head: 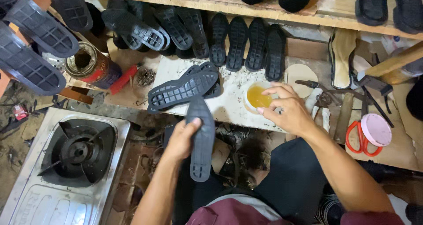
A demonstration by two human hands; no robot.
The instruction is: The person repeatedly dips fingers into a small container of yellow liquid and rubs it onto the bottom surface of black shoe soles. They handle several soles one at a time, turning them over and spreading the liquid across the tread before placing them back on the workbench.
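My left hand (180, 139) grips a black shoe sole (201, 139) by its middle, holding it upright over my lap with the smooth side facing up. My right hand (285, 112) rests on a small white bowl of amber glue (256, 97) on the low workbench, fingertips over the liquid; whether they hold a brush or dip in I cannot tell. Just beyond the held sole lies a small pile of black treaded soles (183, 89) on the bench.
More black soles (246, 42) lean in a row against the back shelf (282, 14), others hang at the left (31, 44). A rusty tin can (88, 64) and a single gas burner (70, 156) sit left. Red-handled scissors (359, 139), a pink lid (376, 129) and tools lie right.
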